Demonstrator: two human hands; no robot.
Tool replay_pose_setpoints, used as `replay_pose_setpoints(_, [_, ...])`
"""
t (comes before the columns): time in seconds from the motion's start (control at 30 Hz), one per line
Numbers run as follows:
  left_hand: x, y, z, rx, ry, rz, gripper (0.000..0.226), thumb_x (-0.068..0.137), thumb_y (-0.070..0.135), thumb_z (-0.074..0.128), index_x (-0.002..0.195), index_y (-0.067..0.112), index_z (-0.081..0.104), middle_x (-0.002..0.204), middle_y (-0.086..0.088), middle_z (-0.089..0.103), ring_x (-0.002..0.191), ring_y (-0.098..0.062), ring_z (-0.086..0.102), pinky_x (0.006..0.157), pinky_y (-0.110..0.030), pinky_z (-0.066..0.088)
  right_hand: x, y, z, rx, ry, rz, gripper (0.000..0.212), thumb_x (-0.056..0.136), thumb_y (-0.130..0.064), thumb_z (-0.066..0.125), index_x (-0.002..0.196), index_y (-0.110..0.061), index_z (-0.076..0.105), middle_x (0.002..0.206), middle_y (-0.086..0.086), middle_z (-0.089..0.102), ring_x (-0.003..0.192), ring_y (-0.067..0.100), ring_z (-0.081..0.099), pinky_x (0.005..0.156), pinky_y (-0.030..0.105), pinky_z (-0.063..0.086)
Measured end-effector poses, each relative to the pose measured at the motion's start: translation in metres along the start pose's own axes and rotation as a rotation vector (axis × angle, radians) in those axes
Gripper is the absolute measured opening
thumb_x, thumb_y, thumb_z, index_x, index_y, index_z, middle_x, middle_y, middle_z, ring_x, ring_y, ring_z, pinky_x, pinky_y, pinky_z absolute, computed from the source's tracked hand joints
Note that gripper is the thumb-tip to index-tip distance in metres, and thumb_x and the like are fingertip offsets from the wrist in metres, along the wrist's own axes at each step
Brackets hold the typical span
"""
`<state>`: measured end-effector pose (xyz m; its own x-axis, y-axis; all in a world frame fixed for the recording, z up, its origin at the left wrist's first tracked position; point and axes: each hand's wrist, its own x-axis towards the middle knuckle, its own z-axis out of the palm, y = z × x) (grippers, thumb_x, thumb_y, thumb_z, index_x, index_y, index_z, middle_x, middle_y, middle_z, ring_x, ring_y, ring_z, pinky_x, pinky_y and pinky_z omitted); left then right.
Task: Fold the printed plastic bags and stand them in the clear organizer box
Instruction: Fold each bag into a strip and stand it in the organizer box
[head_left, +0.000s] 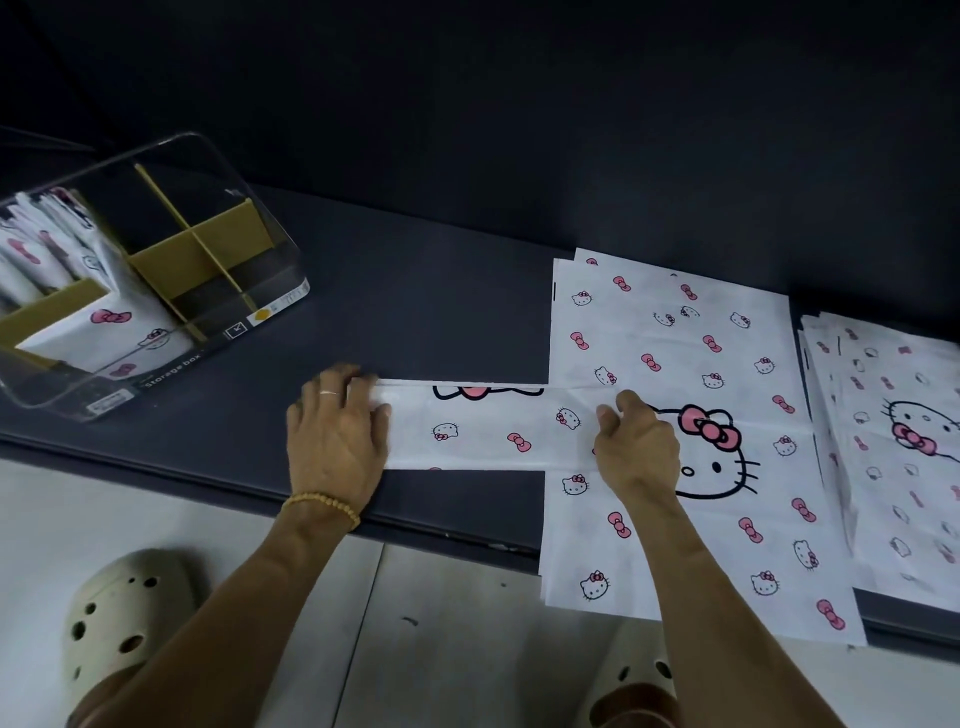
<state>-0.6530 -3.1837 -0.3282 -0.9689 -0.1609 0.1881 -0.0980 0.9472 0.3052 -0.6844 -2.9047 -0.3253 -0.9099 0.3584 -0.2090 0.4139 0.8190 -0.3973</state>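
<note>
Currently on the dark table (415, 291), with every place reckoned from the folded strip (483, 431).

Folded strip: one printed bag already narrowed to a long band, lying flat across the table edge-to-edge with its right end overlapping the stack. Judged to be mid-fold, about to be doubled lengthwise into a shorter packet.

Left hand (335, 441): on the strip's left end, palm down, fingers straight and close together. It seems to serve as an anchor so the slippery film does not slide. Ring and bead bracelet worn.

Right hand (636, 447): on the strip's right end, fingers curled, thumb and fingertips apparently pinching the film; exactly how much is gripped cannot be told. Likely placed to lift that end over toward the left.

Stack of flat bags (691, 364): right of the strip and partly beneath it, unfolded, hanging over the table's near edge. Probably the supply pile.

Second pile of bags (893, 415): farther right, beyond the stack, also flat.

Clear box (249, 228): up and left of the strip, apart from it, with tan dividers. Folded bags (57, 244) stand in its left compartments; the right ones look unfilled.

Floor: below the strip, pale tiles, one perforated shoe (124, 608).
</note>
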Motion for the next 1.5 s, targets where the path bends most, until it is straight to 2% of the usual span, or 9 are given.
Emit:
replay_pose_setpoints(0.13, [-0.005,0.008,0.009,-0.098,-0.262,0.217,0.042,0.101,0.028,0.039,0.134,0.007,0.055,0.144,-0.01,0.049,0.14,-0.027,0.036,0.116,-0.037,0.024,0.0,-0.002,-0.002,0.017,-0.018,0.019,0.027,0.102,-0.029,0.044,0.118,-0.01,0.055,0.099,0.02,0.066,0.097,0.04,0.06,0.069,0.034,0.038])
replay_pose_setpoints(0.3, [-0.003,0.004,0.017,0.048,-0.384,0.267,0.059,0.102,0.046,0.018,0.152,0.016,0.023,0.161,0.001,0.016,0.15,-0.018,0.004,0.12,-0.032,-0.003,0.004,-0.001,-0.003,0.049,-0.045,0.073,0.028,0.102,-0.032,0.043,0.115,-0.009,0.054,0.101,0.019,0.065,0.099,0.04,0.059,0.071,0.035,0.041])
replay_pose_setpoints(0.47, [-0.004,0.005,0.019,0.21,-0.423,0.283,0.074,0.089,0.054,-0.011,0.154,0.019,-0.001,0.162,0.002,-0.003,0.149,-0.019,-0.007,0.121,-0.037,-0.005,-0.004,-0.01,-0.004,0.039,0.099,0.11,0.03,0.095,-0.028,0.057,0.119,-0.01,0.054,0.107,0.015,0.065,0.102,0.037,0.06,0.071,0.036,0.043])
replay_pose_setpoints(0.6, [-0.005,0.006,0.022,0.229,-0.417,0.266,0.067,0.095,0.051,-0.011,0.153,0.019,-0.005,0.162,0.002,-0.004,0.149,-0.019,-0.008,0.121,-0.038,-0.005,-0.034,-0.036,0.014,-0.114,0.328,-0.356,0.035,0.084,-0.01,0.066,0.117,-0.002,0.061,0.118,0.017,0.061,0.112,0.038,0.056,0.09,0.045,0.044])
replay_pose_setpoints(0.77, [-0.006,0.005,0.023,0.239,-0.415,0.283,0.07,0.091,0.053,-0.014,0.151,0.018,-0.01,0.162,0.001,-0.006,0.149,-0.019,-0.008,0.121,-0.039,-0.004,-0.072,-0.068,0.06,-0.18,-0.09,-0.734,0.049,0.097,-0.015,0.048,0.146,-0.01,0.044,0.158,0.014,0.029,0.148,0.03,0.023,0.121,0.044,0.018])
replay_pose_setpoints(1.13, [-0.005,0.001,0.025,0.301,-0.41,0.301,0.069,0.094,0.052,0.0,0.154,0.019,-0.002,0.163,-0.002,-0.001,0.149,-0.023,-0.005,0.119,-0.038,-0.004,-0.018,0.028,0.008,-0.515,-0.14,-0.629,0.071,0.094,-0.053,-0.006,0.155,-0.017,-0.005,0.162,0.0,-0.012,0.151,0.017,-0.008,0.122,0.037,-0.004])
replay_pose_setpoints(1.27, [-0.004,0.002,0.023,0.291,-0.426,0.289,0.072,0.091,0.053,-0.009,0.154,0.019,-0.001,0.163,-0.002,0.0,0.15,-0.023,-0.004,0.119,-0.038,-0.003,-0.014,0.04,-0.003,-0.51,-0.102,-0.535,0.069,0.098,-0.049,0.0,0.156,-0.012,0.003,0.164,0.005,-0.001,0.152,0.023,0.0,0.122,0.045,0.002])
replay_pose_setpoints(1.37, [-0.005,0.007,0.02,0.305,-0.412,0.267,0.068,0.096,0.053,0.008,0.155,0.019,0.008,0.162,-0.003,0.008,0.149,-0.025,0.005,0.12,-0.044,0.007,-0.022,0.029,-0.006,-0.512,-0.016,-0.453,0.06,0.103,-0.035,0.028,0.155,-0.006,0.02,0.163,0.012,0.015,0.151,0.029,0.007,0.121,0.05,0.006])
replay_pose_setpoints(1.5, [-0.01,0.018,0.007,0.405,-0.37,0.228,0.064,0.094,0.054,0.027,0.148,0.019,0.031,0.151,-0.007,0.035,0.136,-0.029,0.033,0.108,-0.05,0.027,-0.061,-0.006,0.003,-0.327,0.102,-0.707,0.036,0.085,-0.017,0.066,0.119,-0.003,0.065,0.124,0.018,0.061,0.117,0.038,0.056,0.096,0.047,0.046])
